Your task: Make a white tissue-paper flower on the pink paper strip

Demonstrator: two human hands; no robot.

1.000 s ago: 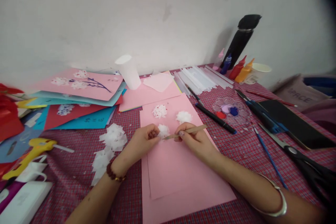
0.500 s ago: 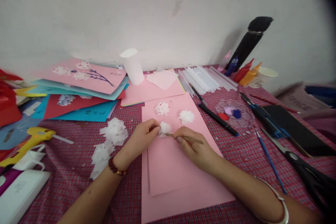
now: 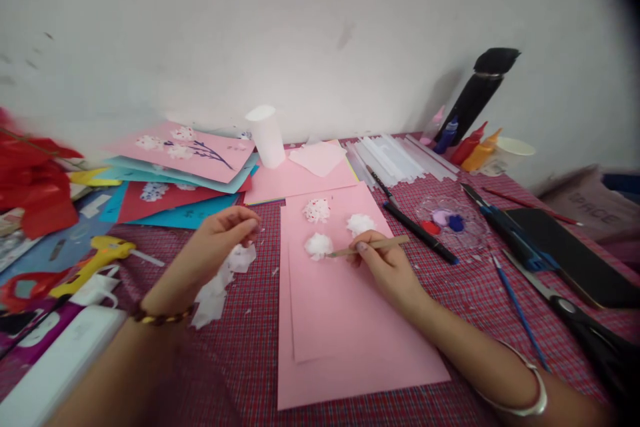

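My right hand point(image 3: 387, 270) grips a thin tan stick point(image 3: 393, 241) that narrows towards its tip. The tip meets the lower right edge of a white ruffled paper flower point(image 3: 319, 246) on the pink paper sheet point(image 3: 340, 320). Above it on the sheet are a red-speckled white flower point(image 3: 317, 210) and another plain white one point(image 3: 361, 223), partly behind my right hand. My left hand point(image 3: 217, 240) is raised left of the sheet, over a row of white tissue pieces point(image 3: 220, 287). Its fingers are curled together; what they hold, if anything, cannot be made out.
Left are finished flower cards point(image 3: 200, 163), a yellow glue gun point(image 3: 95, 263) and a white box-like object point(image 3: 70, 360). A paint palette point(image 3: 473, 220), black marker point(image 3: 420, 232), box cutter point(image 3: 515, 233), scissors point(image 3: 583, 323) and phone point(image 3: 575, 257) lie right. A paper roll point(image 3: 266, 140) stands behind.
My left hand has let go of the lower flower and moved left, above the tissue pieces. My right hand keeps the stick at that flower. The view has swung slightly left.
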